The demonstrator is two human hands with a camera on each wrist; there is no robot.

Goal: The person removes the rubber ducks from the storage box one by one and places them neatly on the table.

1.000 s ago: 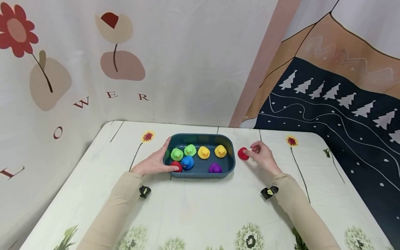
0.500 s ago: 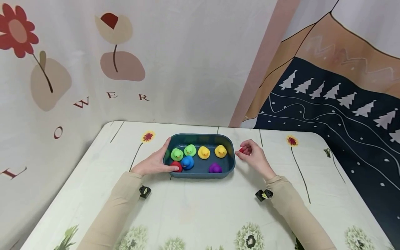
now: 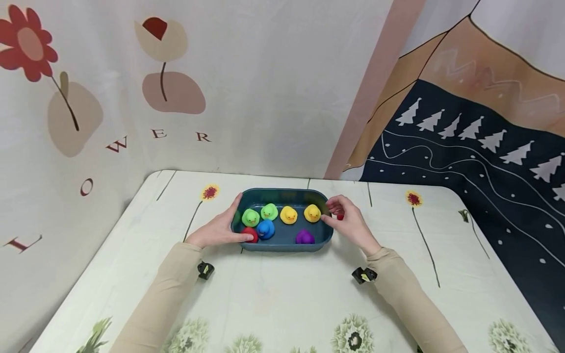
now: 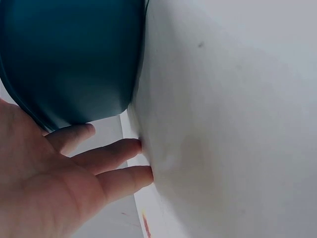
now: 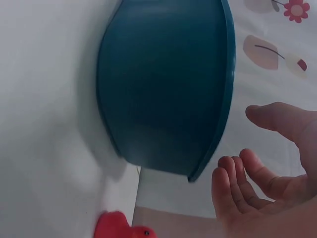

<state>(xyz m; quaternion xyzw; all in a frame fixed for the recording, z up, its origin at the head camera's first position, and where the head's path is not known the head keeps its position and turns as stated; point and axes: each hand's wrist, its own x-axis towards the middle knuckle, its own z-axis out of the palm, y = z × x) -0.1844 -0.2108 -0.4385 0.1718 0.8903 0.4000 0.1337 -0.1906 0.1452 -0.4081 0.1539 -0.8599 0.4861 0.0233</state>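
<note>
A dark teal plastic bin (image 3: 282,247) stands on the table with several rubber ducks inside. My left hand (image 3: 220,228) holds its left end, thumb over the front rim by a red duck (image 3: 250,234). In the left wrist view, the fingers (image 4: 114,154) extend along the outside, two tips at the tabletop. At the bin's right end, my right hand (image 3: 348,223) has its thumb and fingers apart around the rim corner, with nothing between them in the right wrist view. Another red duck (image 5: 116,227) sits on the table outside the bin, partly hidden behind that hand in the head view.
Inside the bin are two green ducks (image 3: 269,212), two yellow ducks (image 3: 289,215), a blue duck (image 3: 266,229) and a purple duck (image 3: 305,237). A flower-printed cloth covers the table (image 3: 282,294). Printed curtains (image 3: 265,98) hang behind and beside it.
My right hand has moved left from over the outside red duck to the bin's right rim. The duck stays on the table; the left hand and bin keep their place.
</note>
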